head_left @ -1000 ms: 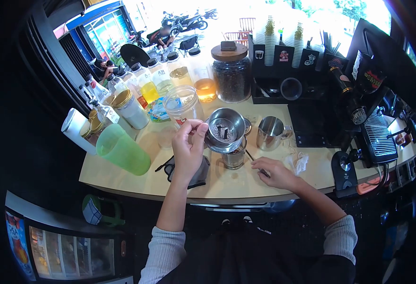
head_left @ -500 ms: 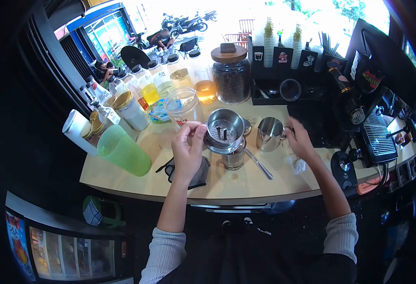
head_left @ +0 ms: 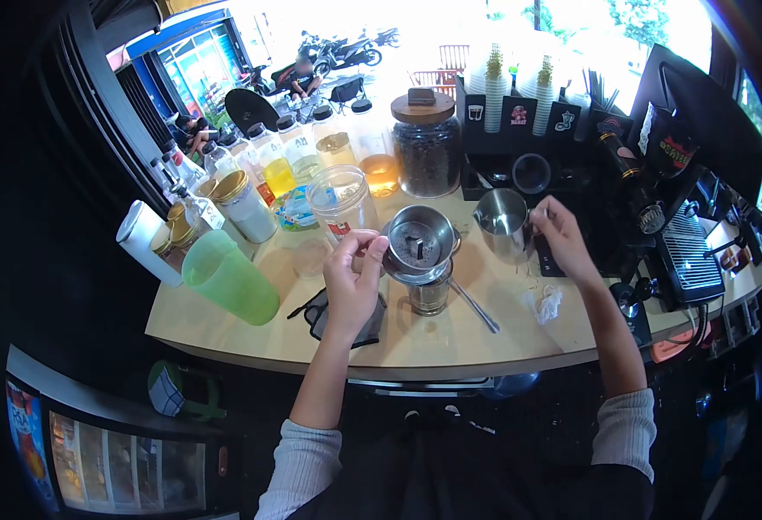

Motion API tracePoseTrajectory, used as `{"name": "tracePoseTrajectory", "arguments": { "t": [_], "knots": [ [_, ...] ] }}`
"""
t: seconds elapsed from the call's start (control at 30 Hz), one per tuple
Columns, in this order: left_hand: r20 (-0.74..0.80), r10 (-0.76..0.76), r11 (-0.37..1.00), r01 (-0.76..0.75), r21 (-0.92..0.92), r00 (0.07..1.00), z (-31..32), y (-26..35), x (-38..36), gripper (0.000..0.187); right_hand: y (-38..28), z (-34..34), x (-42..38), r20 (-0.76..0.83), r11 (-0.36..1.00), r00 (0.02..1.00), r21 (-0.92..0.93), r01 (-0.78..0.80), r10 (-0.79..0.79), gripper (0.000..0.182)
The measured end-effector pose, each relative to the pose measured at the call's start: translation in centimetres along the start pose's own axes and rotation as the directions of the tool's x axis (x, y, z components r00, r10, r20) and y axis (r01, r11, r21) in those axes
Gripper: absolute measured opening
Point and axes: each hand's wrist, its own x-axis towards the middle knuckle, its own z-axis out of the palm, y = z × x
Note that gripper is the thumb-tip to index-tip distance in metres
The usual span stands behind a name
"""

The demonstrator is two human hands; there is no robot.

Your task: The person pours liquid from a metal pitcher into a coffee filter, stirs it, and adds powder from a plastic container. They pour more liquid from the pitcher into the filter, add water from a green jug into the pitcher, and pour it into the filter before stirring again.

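Observation:
My left hand (head_left: 352,276) pinches the side of a metal drip coffee filter (head_left: 435,232) between thumb and fingers. Greyish, foamy-looking liquid shows inside it around a small dark upright tab. Directly below, overlapped by the filter's base, is a small glass (head_left: 429,301). On the right, my right hand (head_left: 564,241) grips the handle of a stainless steel milk pitcher (head_left: 504,227), its spout side facing the filter. A metal spoon (head_left: 476,309) lies beside the glass, and a dark cloth (head_left: 366,328) is under my left wrist.
An open clear jar (head_left: 343,208) stands behind my left hand, with a green tumbler (head_left: 233,282) to the left. Bottles and a wooden-lidded bean jar (head_left: 426,156) line the back. Crumpled tissue (head_left: 549,303) lies right; an espresso machine (head_left: 697,251) stands beyond.
My right hand has moved up and slightly right with the pitcher. The filter appears a little further right in view, and its liquid now covers the perforated plate seen earlier.

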Motion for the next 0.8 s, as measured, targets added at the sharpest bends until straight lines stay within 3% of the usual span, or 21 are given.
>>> {"name": "tracePoseTrajectory", "arguments": {
  "t": [0.07, 0.17, 0.43, 0.6, 0.7, 0.8],
  "knots": [
    [0.007, 0.009, 1.0, -0.009, -0.007, 1.0, 0.1, -0.1, -0.1, 0.021, -3.0, 0.0, 0.7, -0.002, 1.0, 1.0, -0.018, 0.02, -0.02, 0.014],
    [0.008, 0.057, 0.998, -0.057, 0.023, 0.998, 0.2, -0.7, 0.0, 0.021, -7.0, 0.9, 1.8, 0.069, 0.971, 0.971, -0.053, 0.232, -0.228, 0.018],
    [0.015, -0.022, 0.999, 0.022, -0.028, 1.0, 0.7, -0.7, -0.5, 0.022, -12.6, 3.6, 3.7, 0.215, 0.945, 0.942, -0.147, 0.294, -0.259, 0.019],
    [-0.005, -0.04, 0.999, 0.04, -0.021, 0.999, 0.6, -0.9, -0.7, 0.024, -14.1, 4.7, 4.5, 0.316, 0.789, 0.888, -0.422, 0.446, -0.333, 0.022],
    [-0.005, -0.06, 0.998, 0.06, -0.025, 0.998, 0.6, -0.6, -0.7, 0.024, -15.4, 5.5, 4.2, 0.355, 0.829, 0.913, -0.434, 0.351, -0.201, 0.022],
    [-0.005, -0.074, 0.997, 0.074, 0.002, 0.997, 0.6, -0.6, -0.7, 0.023, -15.5, 6.2, 4.1, 0.362, 0.87, 0.909, -0.356, 0.34, -0.207, 0.023]
  ]
}}
